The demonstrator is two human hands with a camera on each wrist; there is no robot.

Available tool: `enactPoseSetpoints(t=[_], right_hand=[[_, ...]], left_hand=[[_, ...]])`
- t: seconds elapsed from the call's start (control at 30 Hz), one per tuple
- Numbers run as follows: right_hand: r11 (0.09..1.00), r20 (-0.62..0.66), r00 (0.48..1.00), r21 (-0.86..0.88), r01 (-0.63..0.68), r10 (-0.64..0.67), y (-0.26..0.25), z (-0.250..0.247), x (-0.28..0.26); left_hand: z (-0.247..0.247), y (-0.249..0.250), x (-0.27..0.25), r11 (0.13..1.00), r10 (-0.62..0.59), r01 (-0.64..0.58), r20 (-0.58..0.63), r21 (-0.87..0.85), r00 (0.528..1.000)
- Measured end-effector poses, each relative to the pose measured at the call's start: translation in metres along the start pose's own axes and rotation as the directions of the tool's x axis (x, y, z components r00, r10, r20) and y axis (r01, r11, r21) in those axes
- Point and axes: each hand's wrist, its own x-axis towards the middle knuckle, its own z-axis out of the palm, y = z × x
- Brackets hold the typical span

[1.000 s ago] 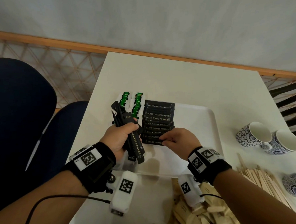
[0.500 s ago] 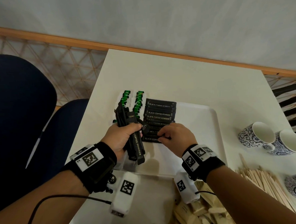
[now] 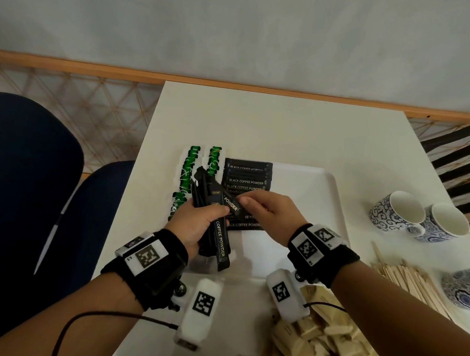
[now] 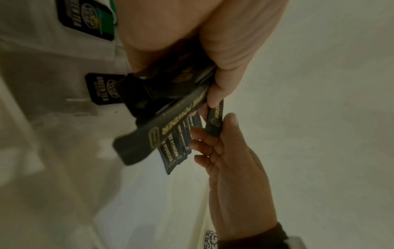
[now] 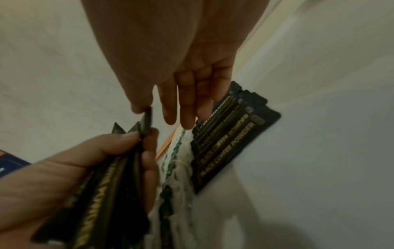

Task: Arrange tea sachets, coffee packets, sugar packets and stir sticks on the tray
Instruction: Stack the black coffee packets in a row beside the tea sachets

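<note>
— Pinching one slim black coffee-powder packet [image 3: 232,206] by its end, the right hand [image 3: 268,217] draws it from the bundle of black packets [image 3: 218,241] gripped in the left hand [image 3: 195,224].

— Where does it go?

— The row of black coffee packets [image 3: 246,181] on the white plastic tray [image 3: 315,198] lies just beyond the right hand, toward the tray's far-left corner — long axes parallel to the far edge, so the packet needs turning.

Glossy black foil coffee packets [image 3: 249,181] catch the light, gold lettering shining, beside white paper tea sachets [image 3: 186,177] printed green. The tray [image 3: 310,190] looks smooth white plastic on a matt white desk [image 3: 252,117]. Pale bare-wood stir sticks [image 3: 408,277] lie near glazed blue-patterned ceramic cups [image 3: 393,210].
</note>
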Motion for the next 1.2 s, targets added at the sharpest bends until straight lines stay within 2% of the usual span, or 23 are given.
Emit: enactPoseSetpoints(t=[0.1, 0.2, 0.3, 0.4, 0.57, 0.7, 0.87, 1.2], right_hand=[[0.99, 0.06, 0.997, 0.132, -0.054, 0.047, -0.009, 0.0, -0.004], [0.982, 0.045, 0.993, 0.151, -0.116, 0.11, -0.007, -0.004, -0.004], [0.984, 0.041, 0.984, 0.026, -0.176, 0.175, 0.005, -0.015, -0.005], [0.973, 0.045, 0.983, -0.159, -0.167, 0.176, 0.019, -0.023, -0.013], [0.942, 0.09, 0.949, -0.183, -0.282, 0.302, 0.032, -0.024, -0.021], [0.934, 0.148, 0.953, -0.283, -0.217, 0.266, 0.026, -0.02, -0.02], [0.924, 0.158, 0.967, -0.36, -0.132, 0.199, 0.016, -0.007, -0.013], [0.909, 0.1, 0.98, -0.399, -0.12, 0.174, 0.015, -0.001, -0.008]], left_hand=[[0.005, -0.001, -0.004, 1.0, 0.009, -0.009, 0.021, 0.022, 1.0], [0.005, 0.002, -0.006, 1.0, 0.016, -0.016, 0.025, 0.009, 1.0], [0.0, 0.004, -0.003, 0.997, -0.012, 0.01, -0.02, -0.076, 1.0], [-0.007, 0.009, -0.001, 0.991, -0.013, 0.005, -0.061, -0.135, 0.998], [-0.017, 0.013, 0.002, 0.984, -0.001, -0.02, -0.113, -0.179, 0.994], [-0.017, 0.013, 0.003, 0.983, -0.003, -0.019, -0.119, -0.181, 0.993], [-0.017, 0.012, 0.004, 0.984, -0.021, 0.0, -0.112, -0.179, 0.993], [-0.018, 0.008, 0.005, 0.983, -0.015, 0.002, -0.07, -0.181, 0.997]])
